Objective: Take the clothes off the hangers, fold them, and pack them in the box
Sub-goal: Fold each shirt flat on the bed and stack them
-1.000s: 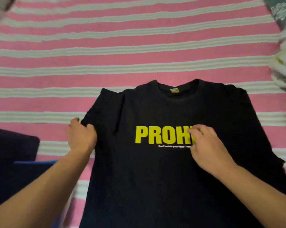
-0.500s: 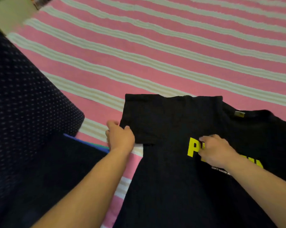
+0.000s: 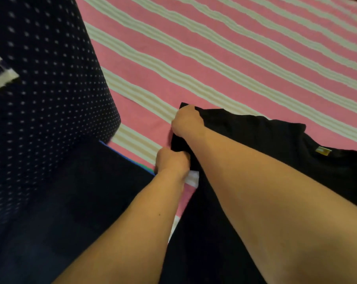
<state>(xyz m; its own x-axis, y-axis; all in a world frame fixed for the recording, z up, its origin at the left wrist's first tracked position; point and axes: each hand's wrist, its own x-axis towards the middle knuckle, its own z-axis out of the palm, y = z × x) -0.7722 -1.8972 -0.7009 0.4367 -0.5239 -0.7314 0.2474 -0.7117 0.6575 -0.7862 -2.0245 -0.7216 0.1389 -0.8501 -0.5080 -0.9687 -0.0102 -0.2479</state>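
Observation:
A black T-shirt with a small yellow neck label lies on the pink and white striped sheet. Its yellow chest print is hidden under my right forearm. My right hand grips the outer corner of the shirt's left sleeve at its top edge. Just below it, my left hand pinches the lower edge of the same sleeve. Both hands are curled round the black fabric, side by side at the shirt's left end.
A dark navy fabric with white dots rises at the left. Below it lies a dark surface with a blue edge. The striped sheet stretches away at the top and right.
My right hand left the yellow print and crossed to the left sleeve's top corner. My left hand now pinches the sleeve's lower edge. The view swung further left.

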